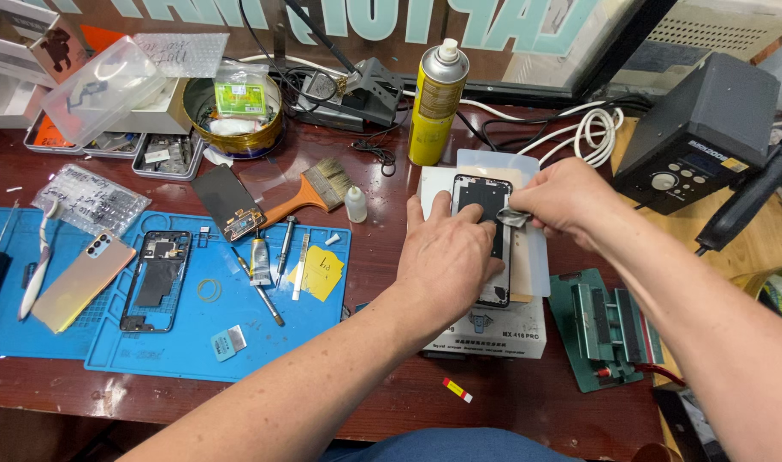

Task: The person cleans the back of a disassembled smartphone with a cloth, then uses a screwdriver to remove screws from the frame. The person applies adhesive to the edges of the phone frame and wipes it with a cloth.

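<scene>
The counter (391, 402) is dark red wood, worn pale at its near edge. Take the phone (483, 205) as landmark: it lies face up on a white plate on a white heater box (493, 329). The left hand (446, 257) lies flat over its lower half, fingers spread. The right hand (562, 201) pinches a grey cloth (512, 217) against its upper right edge. A small red-and-yellow label (457, 390) lies nearer than the phone. Left of it a blue mat (194, 342) carries a yellow note (322, 272), a phone frame (156, 278) and tools. Right of it sits a green jig (604, 329). Beyond it stands a yellow spray can (436, 103), then a window with mirrored pale blue lettering.
</scene>
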